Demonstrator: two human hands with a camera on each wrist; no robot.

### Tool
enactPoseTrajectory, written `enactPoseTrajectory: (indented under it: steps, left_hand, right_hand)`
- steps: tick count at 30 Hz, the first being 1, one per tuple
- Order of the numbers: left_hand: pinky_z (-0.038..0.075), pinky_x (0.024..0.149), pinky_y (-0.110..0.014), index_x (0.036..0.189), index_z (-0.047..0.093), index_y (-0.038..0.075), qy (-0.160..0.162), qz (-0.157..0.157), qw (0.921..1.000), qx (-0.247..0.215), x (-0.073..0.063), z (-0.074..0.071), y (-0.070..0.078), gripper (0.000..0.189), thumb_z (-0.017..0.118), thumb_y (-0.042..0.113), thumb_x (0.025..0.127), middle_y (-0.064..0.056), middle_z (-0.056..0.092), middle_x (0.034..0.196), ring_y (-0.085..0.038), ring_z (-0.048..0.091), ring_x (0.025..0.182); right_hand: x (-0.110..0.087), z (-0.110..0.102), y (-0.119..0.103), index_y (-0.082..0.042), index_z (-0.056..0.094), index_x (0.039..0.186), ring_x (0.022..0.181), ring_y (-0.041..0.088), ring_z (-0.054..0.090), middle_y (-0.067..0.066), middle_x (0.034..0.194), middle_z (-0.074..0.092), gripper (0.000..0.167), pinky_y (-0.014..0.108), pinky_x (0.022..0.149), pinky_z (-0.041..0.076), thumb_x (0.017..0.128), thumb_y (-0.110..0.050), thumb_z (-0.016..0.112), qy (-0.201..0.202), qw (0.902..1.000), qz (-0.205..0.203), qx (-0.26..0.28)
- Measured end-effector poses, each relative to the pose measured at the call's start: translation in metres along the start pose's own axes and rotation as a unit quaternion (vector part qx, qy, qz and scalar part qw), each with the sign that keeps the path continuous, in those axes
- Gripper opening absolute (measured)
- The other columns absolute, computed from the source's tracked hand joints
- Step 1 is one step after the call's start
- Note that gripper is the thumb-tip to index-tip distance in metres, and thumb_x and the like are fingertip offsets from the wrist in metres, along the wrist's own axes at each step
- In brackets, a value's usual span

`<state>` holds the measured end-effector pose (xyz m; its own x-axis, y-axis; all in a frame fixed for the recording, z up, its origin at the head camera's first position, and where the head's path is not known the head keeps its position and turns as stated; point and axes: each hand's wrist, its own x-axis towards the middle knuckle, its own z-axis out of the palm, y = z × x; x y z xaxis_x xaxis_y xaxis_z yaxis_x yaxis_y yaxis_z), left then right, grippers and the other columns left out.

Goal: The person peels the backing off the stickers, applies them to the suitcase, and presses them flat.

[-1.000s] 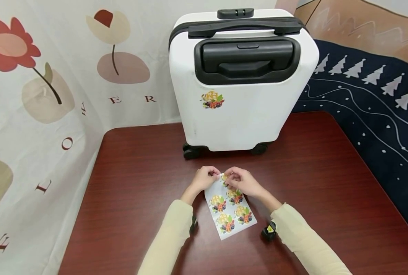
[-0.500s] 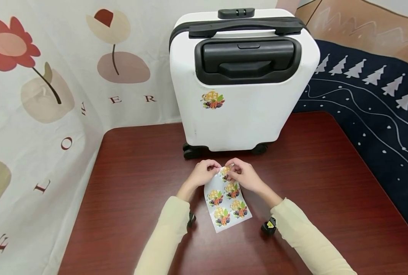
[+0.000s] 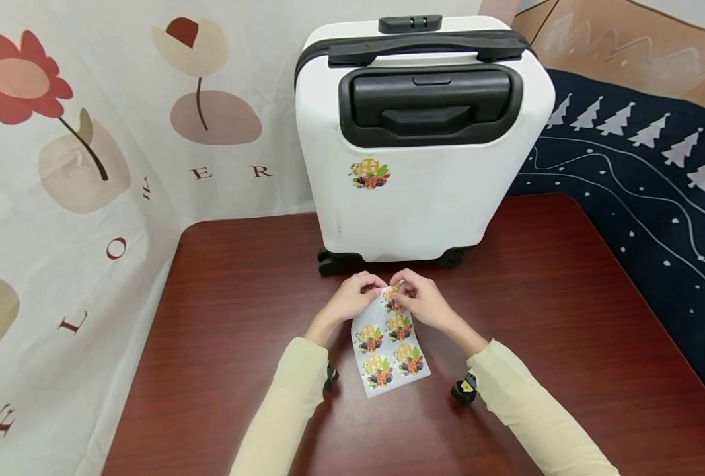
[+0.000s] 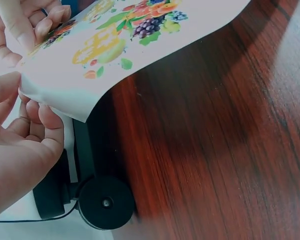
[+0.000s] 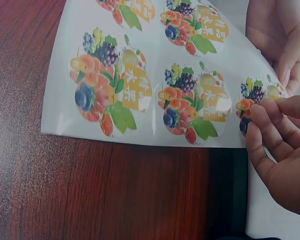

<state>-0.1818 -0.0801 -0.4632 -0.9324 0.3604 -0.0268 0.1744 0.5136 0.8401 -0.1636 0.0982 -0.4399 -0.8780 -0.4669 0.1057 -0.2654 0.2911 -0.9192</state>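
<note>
A white sheet of fruit-print stickers (image 3: 369, 316) is held tilted over the table in front of a white suitcase (image 3: 441, 192). My left hand (image 3: 351, 299) pinches its top edge between thumb and index finger, as the left wrist view shows up close. My right hand (image 3: 421, 302) has curled fingers and thumb on the top right sticker (image 5: 256, 92), pinching at its edge. Those fingertips cover part of that sticker, and whether it has lifted from the backing I cannot tell. The sheet's upper left spot is bare. One matching sticker (image 3: 369, 174) is on the suitcase front.
The suitcase stands on black wheels (image 3: 335, 263) at the back of the dark red wooden table (image 3: 239, 317). Printed cloths (image 3: 209, 192) hang behind and to the left; a navy one (image 3: 631, 198) with trees borders the right.
Both hands have moved slightly away from the body toward the suitcase, carrying the sheet with them. The grip looks much the same.
</note>
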Motion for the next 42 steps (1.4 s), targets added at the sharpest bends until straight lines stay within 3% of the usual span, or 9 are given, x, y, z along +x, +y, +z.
enactPoseTrajectory:
  steps: [13,22,31,37,42]
  left_hand:
    - [0.042,0.077,-0.031,0.089,0.067,0.004,0.005,0.004,0.9996,0.029,0.003,0.005,0.0,0.011,0.056,0.007,0.089,-0.006,0.058,0.089,-0.02,0.053,0.086]
    - [0.045,0.071,-0.028,0.089,0.065,0.002,-0.022,-0.002,0.9988,0.044,0.003,0.001,0.003,0.014,0.052,0.005,0.092,-0.009,0.058,0.092,-0.021,0.054,0.085]
    - [0.044,0.08,-0.033,0.092,0.064,-0.002,-0.033,-0.008,0.998,0.052,0.005,-0.001,0.01,0.016,0.049,0.003,0.093,-0.012,0.059,0.096,-0.024,0.054,0.091]
    - [0.044,0.079,-0.032,0.089,0.064,-0.003,-0.038,0.007,0.997,0.067,0.006,0.0,0.013,0.016,0.049,0.001,0.092,-0.012,0.06,0.093,-0.024,0.055,0.089]
    - [0.044,0.078,-0.032,0.09,0.064,-0.003,-0.044,0.002,0.9973,0.06,0.006,0.001,0.014,0.016,0.048,0.0,0.092,-0.012,0.06,0.093,-0.024,0.055,0.09]
  right_hand:
    - [-0.001,0.002,0.004,0.009,0.054,0.098,0.061,0.042,0.058,0.026,0.067,0.057,0.012,0.052,0.058,0.048,0.085,0.009,0.055,0.006,0.9999,-0.007,0.008]
    - [0.0,-0.001,0.005,0.01,0.057,0.1,0.063,0.043,0.057,0.027,0.069,0.057,0.015,0.053,0.059,0.048,0.084,0.011,0.054,-0.008,0.9994,-0.021,0.024]
    - [0.001,-0.001,0.006,0.01,0.06,0.1,0.06,0.041,0.057,0.026,0.071,0.059,0.019,0.051,0.055,0.048,0.082,0.014,0.055,-0.02,0.9982,-0.056,0.011]
    - [0.001,-0.001,0.005,0.009,0.061,0.097,0.058,0.042,0.055,0.026,0.07,0.059,0.016,0.033,0.052,0.049,0.081,0.013,0.057,-0.021,0.9985,-0.05,-0.008]
    - [0.001,-0.002,0.005,0.009,0.06,0.094,0.057,0.041,0.054,0.025,0.067,0.058,0.014,0.032,0.051,0.048,0.081,0.012,0.059,-0.017,0.9984,-0.052,-0.013]
